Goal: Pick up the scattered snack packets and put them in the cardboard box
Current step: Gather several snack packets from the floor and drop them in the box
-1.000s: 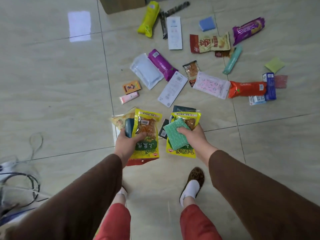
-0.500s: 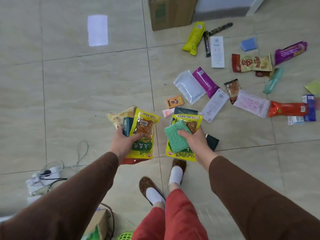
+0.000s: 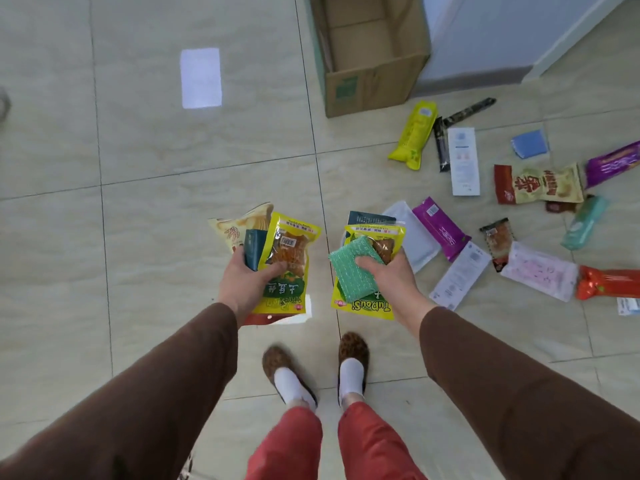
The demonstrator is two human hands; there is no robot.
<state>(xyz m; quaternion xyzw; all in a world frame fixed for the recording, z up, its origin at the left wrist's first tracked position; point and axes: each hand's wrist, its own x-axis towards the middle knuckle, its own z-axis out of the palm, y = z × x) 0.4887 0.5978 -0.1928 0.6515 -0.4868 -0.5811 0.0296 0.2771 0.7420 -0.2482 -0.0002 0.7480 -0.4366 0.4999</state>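
My left hand [image 3: 244, 285] grips a stack of snack packets: a yellow-green packet [image 3: 289, 258] on top, a dark teal one and a beige one behind it. My right hand [image 3: 389, 278] holds a second stack, with a green textured packet [image 3: 349, 271] over a yellow packet [image 3: 372, 304] and a dark one behind. The open cardboard box [image 3: 370, 83] stands on the floor ahead, slightly to the right, and looks empty. Several more packets lie scattered at the right, among them a yellow one [image 3: 414, 133], a purple one [image 3: 441, 226] and a red one [image 3: 613, 282].
A grey-white wall or door panel [image 3: 502, 36] stands right behind the box. My two slippered feet [image 3: 315, 372] are on the tiled floor below my hands. A bright reflection [image 3: 201, 77] marks the tiles at the left.
The view has shifted forward and left, bringing the cardboard box fully into sight ahead. Both hands keep the same stacks. The cables at the lower left have left the view.
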